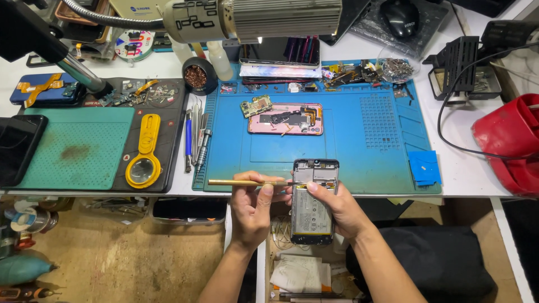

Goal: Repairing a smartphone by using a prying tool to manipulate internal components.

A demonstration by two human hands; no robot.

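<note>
Head view: blue mat (365, 151), pink phone (286, 119) and yellow magnifier (144, 163) lie beyond both hands.

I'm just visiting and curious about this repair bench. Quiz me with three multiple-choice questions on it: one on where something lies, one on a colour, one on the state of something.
1. Where does the yellow magnifier lie?
A. On the blue mat
B. On the dark tray left of the blue mat
C. On the floor

2. What colour is the large work mat in the middle of the table?
A. Blue
B. Red
C. White

3. In what state is the phone held in the right hand?
A. Sealed in a case
B. Back cover off, insides showing
C. Screen up and lit

Answers:
1. B, since it rests on the dark tray beside the green pad.
2. A, as its surface is plainly blue.
3. B, for its battery and boards are bare while the left hand sets a slim tool to its top.
</note>
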